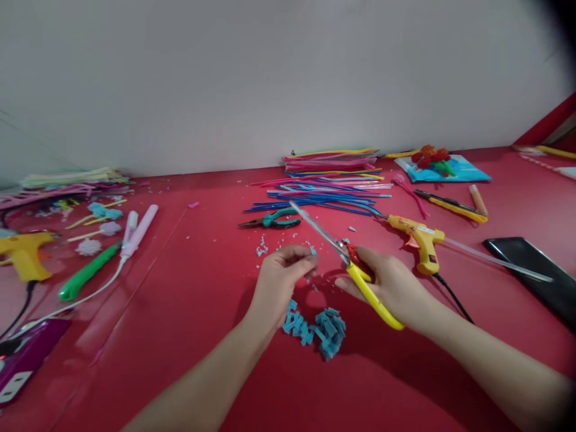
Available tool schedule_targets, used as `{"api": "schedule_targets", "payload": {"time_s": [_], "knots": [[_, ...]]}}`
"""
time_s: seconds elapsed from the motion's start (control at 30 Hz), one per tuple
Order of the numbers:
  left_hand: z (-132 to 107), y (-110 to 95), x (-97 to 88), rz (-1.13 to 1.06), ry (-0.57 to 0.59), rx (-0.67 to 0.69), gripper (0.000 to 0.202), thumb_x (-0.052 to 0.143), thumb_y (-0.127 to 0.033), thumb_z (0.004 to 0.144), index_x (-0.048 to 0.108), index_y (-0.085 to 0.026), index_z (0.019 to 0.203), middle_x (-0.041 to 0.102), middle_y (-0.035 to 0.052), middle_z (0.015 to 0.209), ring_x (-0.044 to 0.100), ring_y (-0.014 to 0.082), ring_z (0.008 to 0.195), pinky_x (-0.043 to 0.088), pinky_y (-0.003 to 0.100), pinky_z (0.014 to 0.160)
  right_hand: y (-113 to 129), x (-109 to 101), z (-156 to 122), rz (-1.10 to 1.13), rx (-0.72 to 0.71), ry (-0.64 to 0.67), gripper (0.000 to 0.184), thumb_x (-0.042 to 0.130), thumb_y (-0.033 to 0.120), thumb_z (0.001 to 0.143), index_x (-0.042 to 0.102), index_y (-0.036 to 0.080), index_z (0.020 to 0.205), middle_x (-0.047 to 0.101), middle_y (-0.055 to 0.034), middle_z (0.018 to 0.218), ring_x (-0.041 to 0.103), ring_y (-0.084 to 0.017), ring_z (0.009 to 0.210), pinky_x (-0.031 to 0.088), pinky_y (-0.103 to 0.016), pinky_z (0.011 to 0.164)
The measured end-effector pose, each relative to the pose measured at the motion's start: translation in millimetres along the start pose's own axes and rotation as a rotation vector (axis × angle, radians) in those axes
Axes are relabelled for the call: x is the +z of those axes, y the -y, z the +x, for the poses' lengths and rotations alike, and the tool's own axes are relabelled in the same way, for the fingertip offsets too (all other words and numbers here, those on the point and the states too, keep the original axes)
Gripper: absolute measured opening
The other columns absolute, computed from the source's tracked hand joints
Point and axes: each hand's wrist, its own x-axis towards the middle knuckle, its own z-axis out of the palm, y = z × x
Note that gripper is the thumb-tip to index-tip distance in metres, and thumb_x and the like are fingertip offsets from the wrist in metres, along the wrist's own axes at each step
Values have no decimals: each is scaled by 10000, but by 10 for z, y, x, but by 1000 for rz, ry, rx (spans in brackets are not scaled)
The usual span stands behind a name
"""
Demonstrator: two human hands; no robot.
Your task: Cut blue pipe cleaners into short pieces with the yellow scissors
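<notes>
One small, pale-blue scrap (pixel 314 251) is pinched in the left hand (pixel 281 273); the right hand (pixel 396 285) curls around yellow-handled metal scissors (pixel 360 281), blades forward, probably for safety.

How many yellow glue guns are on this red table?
2. The first glue gun is at the picture's left edge, partly cut off; the second glue gun lies between the right hand and the black phone.

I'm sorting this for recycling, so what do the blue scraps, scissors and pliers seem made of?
Blue scraps: likely fuzzy fibre, given their matte, soft-looking edges. Scissors: blades look like metal, silvery and fairly shiny; handles probably plastic, smooth and solid yellow. Pliers: apparently dark metal nose; teal grips could be plastic or rubber.
</notes>
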Motion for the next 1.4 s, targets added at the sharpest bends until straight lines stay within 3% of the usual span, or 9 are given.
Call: {"api": "schedule_targets", "payload": {"time_s": [0.17, 0.4, 1.4], "knots": [[40, -47, -54, -141, -61, 81, 50, 618, -154, 636, 606, -148, 684, 591, -7, 642, 525, 83, 597, 407, 221, 620, -15, 41, -9, -323, -84, 17, 344, 414, 534, 718, 404, 202, 808, 528, 10, 582, 492, -139, 497, 200, -227, 445], [39, -76, -89, -179, -77, 127, 55, 594, -130, 649, 628, -150, 688, 600, -3, 660, 534, 86, 619, 421, 229, 640, -71, 89, -6, -470, -137, 25, 328, 332, 512, 777, 399, 191, 801, 563, -21, 594, 519, -160, 505, 178, -246, 446], [49, -73, -78, -226, -68, 136, 59, 608, -133, 656, 633, -164, 699, 601, -17, 643, 539, 66, 599, 424, 194, 620, -92, 65, -20, -479, -159, 46, 326, 293, 511, 797, 364, 196, 748, 541, -10, 537, 505, -147, 458, 143, -250, 438]]}}
